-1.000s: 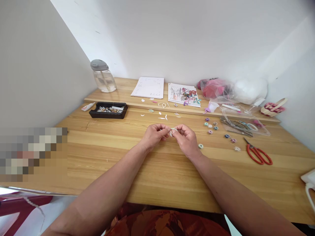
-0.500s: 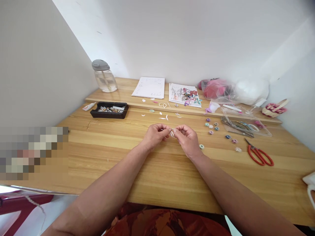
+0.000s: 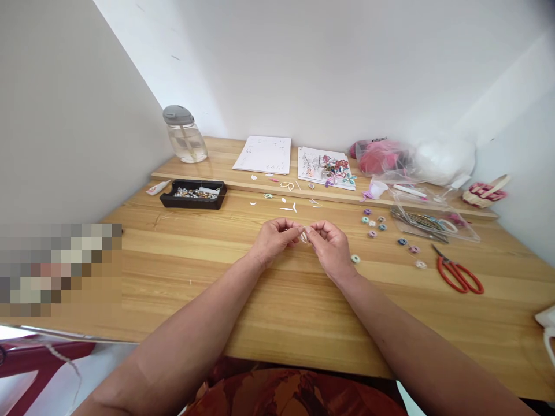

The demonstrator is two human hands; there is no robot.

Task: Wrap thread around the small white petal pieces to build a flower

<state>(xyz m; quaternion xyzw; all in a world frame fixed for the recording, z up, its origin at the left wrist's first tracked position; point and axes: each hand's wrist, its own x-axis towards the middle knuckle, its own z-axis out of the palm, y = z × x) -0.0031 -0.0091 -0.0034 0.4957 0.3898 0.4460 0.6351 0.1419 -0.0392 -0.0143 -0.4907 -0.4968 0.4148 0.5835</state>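
Gone among our fingers is the pale green arc that rose over the right thumb a second ago; both hands keep nearly the same place. We hold one small, whitish, looped piece (image 3: 304, 237) above the middle of the light wooden table (image 3: 277, 312), between the tips of our left hand (image 3: 272, 240) and right hand (image 3: 332, 245). Thumb and forefinger are closed in a pinch on each side, gripping the piece; the other fingers curl behind, partly hidden, and its finer shape is hard to make out.

To our right we count ten small round thread spools in mixed colours (image 3: 403, 241) and one pair of red-handled metal scissors (image 3: 459, 276). Beyond lie two stacks of white paper (image 3: 262, 155), the right-hand one partly covered by colourful wire-like ornaments (image 3: 337, 170). One black rectangular tray (image 3: 193, 202) holds beads too tiny to count. One white object (image 3: 547, 323) is cut off at the right edge; a patch at left is pixelated.
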